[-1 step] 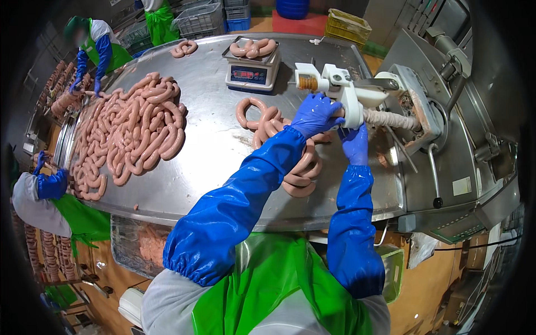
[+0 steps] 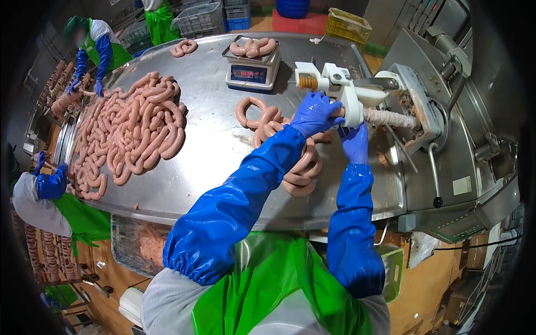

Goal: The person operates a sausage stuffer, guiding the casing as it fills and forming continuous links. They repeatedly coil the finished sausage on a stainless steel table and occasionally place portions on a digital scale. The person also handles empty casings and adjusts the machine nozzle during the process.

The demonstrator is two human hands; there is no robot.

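Left hand (image 2: 315,115) has its grip wrapped round a sausage (image 2: 337,111) at the white head (image 2: 352,106), toward the counter's right edge; right hand (image 2: 355,145) is up under the head, fingers partly hidden, can't tell if that grip is clenched. Sausage is pale pink, mostly covered by the glove. Coil (image 2: 299,177) of plump, glossy links lies beside it, partly behind the left sleeve (image 2: 234,195). Ruffled whitish casing (image 2: 389,118) runs from head to machine (image 2: 466,162) at right edge. Counter (image 2: 212,151) is shiny steel: big pile (image 2: 137,128) toward left edge, scale (image 2: 252,73) near far edge. Co-workers past left edge, brown floor (image 2: 125,287), yellow crate (image 2: 347,28) beyond far right corner.
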